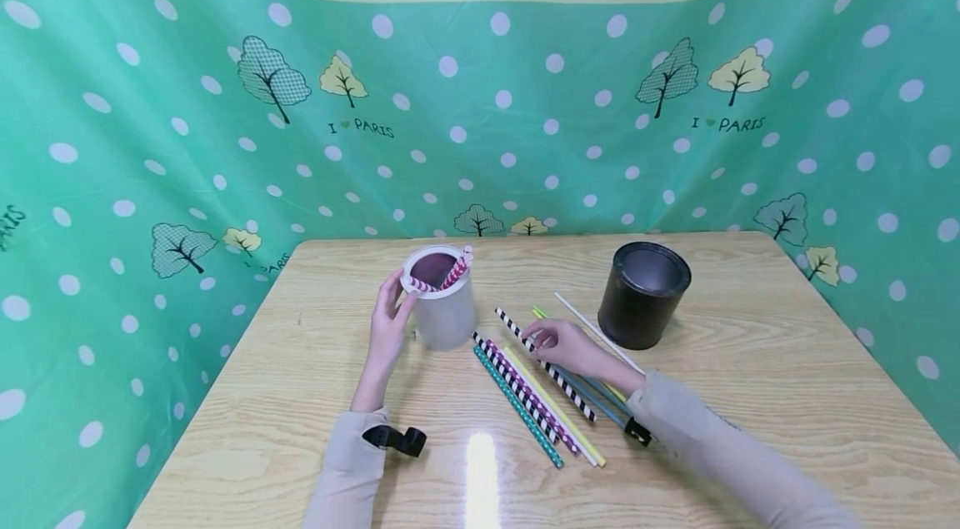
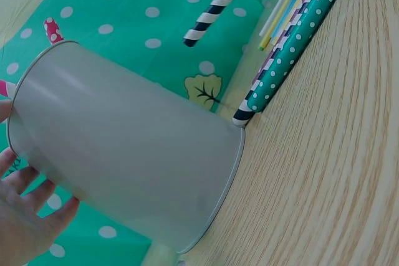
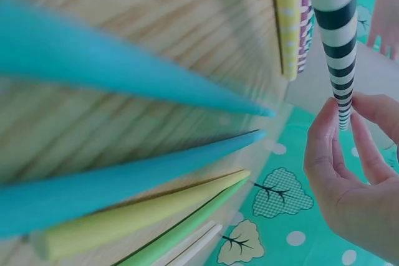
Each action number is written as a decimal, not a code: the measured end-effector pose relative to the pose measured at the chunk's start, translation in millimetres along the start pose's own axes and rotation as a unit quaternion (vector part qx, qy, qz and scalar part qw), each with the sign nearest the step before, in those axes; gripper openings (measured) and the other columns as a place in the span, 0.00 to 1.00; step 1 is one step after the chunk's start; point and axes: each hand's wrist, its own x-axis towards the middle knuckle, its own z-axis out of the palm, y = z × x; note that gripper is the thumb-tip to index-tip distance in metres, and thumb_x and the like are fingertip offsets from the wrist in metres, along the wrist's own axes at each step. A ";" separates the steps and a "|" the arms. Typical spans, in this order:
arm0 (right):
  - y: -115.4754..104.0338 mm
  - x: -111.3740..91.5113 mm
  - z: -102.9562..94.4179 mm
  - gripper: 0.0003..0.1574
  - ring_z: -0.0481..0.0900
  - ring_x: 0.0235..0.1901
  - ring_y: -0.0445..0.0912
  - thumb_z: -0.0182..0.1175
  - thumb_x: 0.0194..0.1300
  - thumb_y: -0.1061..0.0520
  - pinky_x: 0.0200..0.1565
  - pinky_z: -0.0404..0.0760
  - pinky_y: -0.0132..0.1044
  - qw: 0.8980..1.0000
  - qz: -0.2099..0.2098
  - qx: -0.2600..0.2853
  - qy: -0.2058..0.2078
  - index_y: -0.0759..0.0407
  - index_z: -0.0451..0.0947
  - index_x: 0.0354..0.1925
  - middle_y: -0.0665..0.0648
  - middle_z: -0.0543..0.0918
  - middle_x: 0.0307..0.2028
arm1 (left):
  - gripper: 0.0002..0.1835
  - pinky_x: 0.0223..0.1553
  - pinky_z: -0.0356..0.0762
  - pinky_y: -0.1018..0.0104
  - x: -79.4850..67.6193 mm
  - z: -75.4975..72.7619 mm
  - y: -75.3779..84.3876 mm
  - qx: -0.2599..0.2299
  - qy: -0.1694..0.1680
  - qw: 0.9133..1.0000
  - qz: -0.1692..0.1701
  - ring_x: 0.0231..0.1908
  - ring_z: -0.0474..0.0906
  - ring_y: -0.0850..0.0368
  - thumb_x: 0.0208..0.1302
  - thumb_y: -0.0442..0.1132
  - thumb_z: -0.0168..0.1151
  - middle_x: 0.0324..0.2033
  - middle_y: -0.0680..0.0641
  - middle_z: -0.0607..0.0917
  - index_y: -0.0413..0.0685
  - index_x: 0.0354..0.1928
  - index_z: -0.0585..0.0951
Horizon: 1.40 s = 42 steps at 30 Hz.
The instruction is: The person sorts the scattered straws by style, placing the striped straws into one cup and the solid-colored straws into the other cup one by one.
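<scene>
My left hand [image 1: 387,327] holds a whitish-grey can [image 1: 446,321] near its rim, thumb and fingers spread round its side. Pink-and-white patterned straws [image 1: 455,271] lean inside the can, their tops at the rim. Between thumb and fingers, my right hand [image 1: 567,347] pinches a black-and-white striped straw [image 3: 340,48]. That straw is raised above the table and slants, as the left wrist view shows. Below and left of the right hand lie a teal dotted straw [image 1: 517,406], another black-and-white one, a purple dotted one and a yellow one [image 1: 555,408].
A black can [image 1: 637,312] stands upright at the right. Blue straws [image 3: 124,166], a green straw [image 3: 187,235] and a white straw [image 1: 581,317] lie under or near the right forearm. A polka-dot curtain [image 1: 525,171] hangs behind the wooden table [image 1: 247,429].
</scene>
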 end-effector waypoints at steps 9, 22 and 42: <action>-9.0 1.4 3.6 0.18 0.75 0.28 0.43 0.56 0.54 0.67 0.26 0.78 0.32 0.998 0.004 0.043 0.046 0.67 0.73 0.46 0.58 0.78 0.31 | 0.26 0.63 0.51 0.51 -0.4 0.1 -0.6 -0.002 -0.001 1.000 -0.004 0.64 0.51 0.48 0.63 0.32 0.50 0.64 0.40 0.58 0.39 0.62 0.58; -31.3 4.1 -0.8 0.18 0.76 0.30 0.46 0.56 0.55 0.66 0.28 0.79 0.34 0.993 0.014 0.083 0.082 0.65 0.73 0.47 0.60 0.78 0.33 | 0.26 0.64 0.52 0.57 -0.6 0.1 -0.3 0.001 0.003 1.000 -0.018 0.64 0.51 0.51 0.63 0.33 0.50 0.64 0.41 0.58 0.40 0.62 0.58; -59.5 14.5 -14.5 0.23 0.76 0.37 0.48 0.56 0.56 0.65 0.38 0.77 0.32 0.979 0.036 0.140 0.141 0.67 0.70 0.51 0.61 0.77 0.38 | 0.26 0.64 0.49 0.52 0.0 0.2 -0.3 -0.002 -0.001 1.000 -0.015 0.64 0.51 0.50 0.63 0.33 0.49 0.64 0.40 0.58 0.39 0.62 0.57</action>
